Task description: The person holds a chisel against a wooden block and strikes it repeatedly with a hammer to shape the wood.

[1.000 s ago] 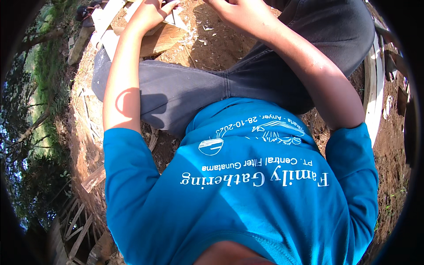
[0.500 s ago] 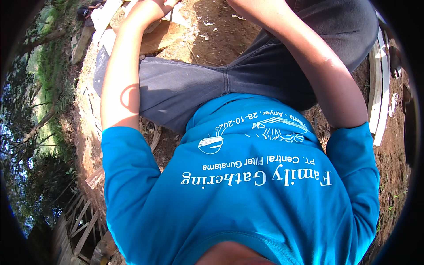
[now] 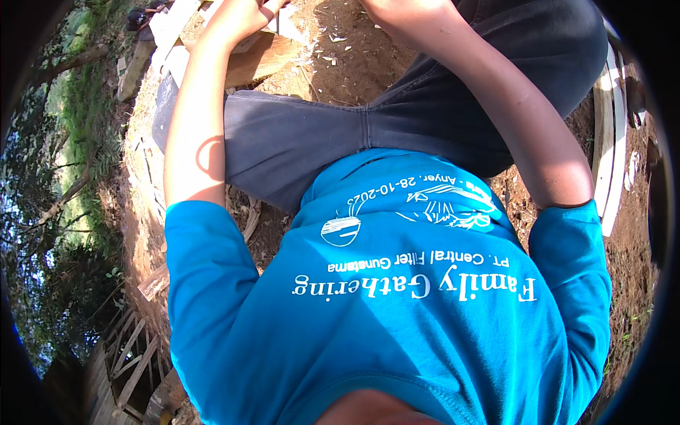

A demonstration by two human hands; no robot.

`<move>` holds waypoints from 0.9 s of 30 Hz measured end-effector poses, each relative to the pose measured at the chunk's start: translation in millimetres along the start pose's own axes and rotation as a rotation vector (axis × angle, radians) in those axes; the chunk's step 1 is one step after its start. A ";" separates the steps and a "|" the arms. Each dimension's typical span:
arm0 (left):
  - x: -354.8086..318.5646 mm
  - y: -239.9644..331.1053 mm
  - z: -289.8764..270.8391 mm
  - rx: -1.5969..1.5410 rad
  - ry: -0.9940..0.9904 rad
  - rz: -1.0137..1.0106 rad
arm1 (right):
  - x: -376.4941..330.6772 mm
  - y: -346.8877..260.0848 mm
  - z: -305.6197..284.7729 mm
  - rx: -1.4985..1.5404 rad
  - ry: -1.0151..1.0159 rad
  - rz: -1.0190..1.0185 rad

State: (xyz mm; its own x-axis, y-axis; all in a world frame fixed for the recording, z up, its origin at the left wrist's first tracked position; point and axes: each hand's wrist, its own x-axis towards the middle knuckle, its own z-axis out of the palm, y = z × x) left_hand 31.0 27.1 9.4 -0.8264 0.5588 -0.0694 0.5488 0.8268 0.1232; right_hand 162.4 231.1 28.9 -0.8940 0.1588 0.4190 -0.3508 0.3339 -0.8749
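My left hand (image 3: pixel 242 15) is at the top edge, beside and above a brown wooden block (image 3: pixel 262 60) and some pale wood pieces (image 3: pixel 283 27). Part of its thumb shows, but the other fingers are cut off by the frame, so its grip is hidden. At the top, right of the middle, my right hand (image 3: pixel 407 10) shows only its wrist and back. Its fingers lie beyond the frame, and what it holds, if anything, cannot be seen.
My legs in dark grey trousers (image 3: pixel 297 134) are spread on bare soil (image 3: pixel 354 64) strewn with pale wood shavings. Long pale strips (image 3: pixel 610 142) lie at the right. Green plants (image 3: pixel 78 113) and a slatted wooden frame (image 3: pixel 134 361) are on the left. A short wood piece (image 3: pixel 154 283) lies by my left sleeve.
My right forearm has shifted slightly down and left, bringing a bit more of the right hand into view. The left hand has moved slightly downward.
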 end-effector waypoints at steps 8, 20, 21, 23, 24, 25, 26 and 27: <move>0.0 -39.3 23.9 0.179 0.016 0.016 | -0.2 -12.4 -5.1 -0.185 -0.251 0.361; -6.0 -44.5 32.5 0.085 0.225 0.097 | -1.0 -17.6 1.4 0.125 -0.176 0.284; -1.6 -46.6 38.0 -0.003 0.208 0.061 | 1.0 -15.0 4.8 0.203 -0.146 0.258; 7.5 -26.6 21.5 -0.079 -0.092 -0.061 | 0.2 -8.6 3.7 0.168 -0.131 0.224; 5.6 -25.3 21.3 -0.146 -0.068 -0.023 | -1.9 -7.3 1.3 0.065 -0.155 0.208; 3.2 -25.1 22.6 -0.214 -0.044 0.015 | -3.5 -6.9 0.2 -0.038 -0.178 0.193; 0.1 -26.1 23.7 -0.280 -0.017 0.052 | -3.3 -8.8 0.9 -0.063 -0.171 0.213; -1.2 -31.8 34.8 -0.331 0.072 0.152 | -3.0 -10.8 1.7 -0.092 -0.163 0.234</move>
State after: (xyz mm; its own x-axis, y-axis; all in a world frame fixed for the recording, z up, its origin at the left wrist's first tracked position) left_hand 19.0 2.4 -29.0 -0.7515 0.6584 0.0426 0.6054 0.6626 0.4409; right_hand 168.4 225.4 36.7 -0.9832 0.0923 0.1574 -0.1098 0.3895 -0.9144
